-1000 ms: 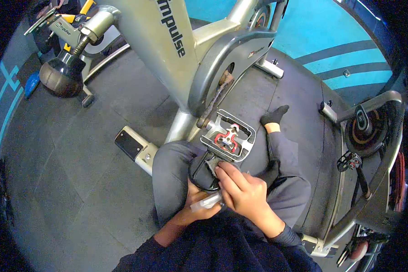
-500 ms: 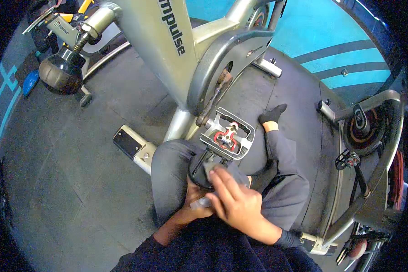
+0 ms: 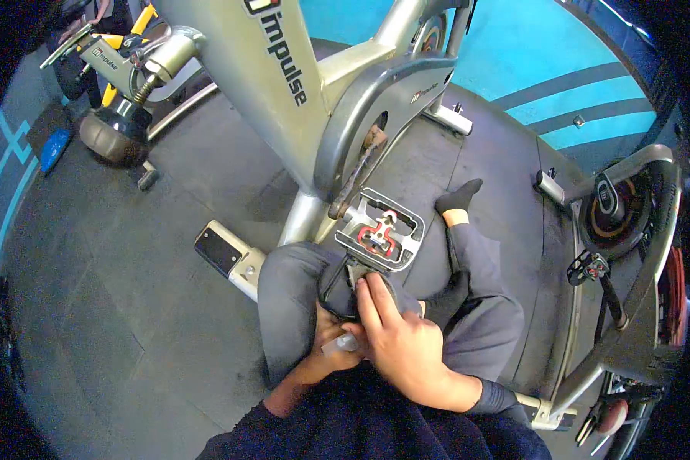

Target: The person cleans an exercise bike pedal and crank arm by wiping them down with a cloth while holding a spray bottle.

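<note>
Right hand (image 3: 397,337) settling back low over the left hand (image 3: 326,345), fingers (image 3: 372,295) now reaching up against the black toe cage (image 3: 345,287) beneath the pedal (image 3: 379,230), after lifting and blurring half a second ago. Clear tube (image 3: 339,344) showing less, mostly covered by the right hand. Pedal sitting slightly lower-left in view; whole scene shifting with the head.

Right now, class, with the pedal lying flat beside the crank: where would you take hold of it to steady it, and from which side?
Probably grip the pedal by its long outer edge, coming from the sock side. The crank blocks the other end, and the right hand crowds the near edge.
</note>
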Demonstrator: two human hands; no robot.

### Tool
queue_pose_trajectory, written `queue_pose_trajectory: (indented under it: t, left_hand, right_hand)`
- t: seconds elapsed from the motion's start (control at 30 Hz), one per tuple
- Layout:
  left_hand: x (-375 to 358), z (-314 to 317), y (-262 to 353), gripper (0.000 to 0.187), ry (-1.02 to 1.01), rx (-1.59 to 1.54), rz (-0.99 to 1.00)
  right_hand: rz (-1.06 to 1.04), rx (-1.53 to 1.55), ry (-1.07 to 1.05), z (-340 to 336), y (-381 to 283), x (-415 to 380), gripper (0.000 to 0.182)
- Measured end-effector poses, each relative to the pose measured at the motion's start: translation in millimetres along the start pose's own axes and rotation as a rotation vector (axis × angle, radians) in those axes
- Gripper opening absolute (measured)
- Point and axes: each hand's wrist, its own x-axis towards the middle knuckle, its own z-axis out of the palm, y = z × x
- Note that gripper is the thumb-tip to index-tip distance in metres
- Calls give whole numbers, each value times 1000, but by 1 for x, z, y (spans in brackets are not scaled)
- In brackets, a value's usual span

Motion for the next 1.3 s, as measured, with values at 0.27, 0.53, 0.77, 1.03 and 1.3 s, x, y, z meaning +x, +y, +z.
queue_pose_trajectory:
  t: [0.27, 0.53, 0.77, 1.03, 1.3]
  left_hand:
    - [-4, -10, 14, 30, -148, 158, -68]
    - [-17, -2, -3, 22, -92, 272, 59]
    - [-3, -1, 8, 38, -50, 229, 32]
    - [-23, 12, -11, 34, -39, -15, -108]
    - [-1, 2, 2, 42, 23, 166, 43]
  right_hand:
    - [16, 289, 143, -13, 36, -23, 48]
    - [-214, 487, 150, -7, 31, -11, 43]
    - [-76, 514, 97, 6, 32, 2, 44]
    - [-218, 577, 123, 5, 17, -5, 41]
    - [-152, 465, 130, 5, 16, 16, 33]
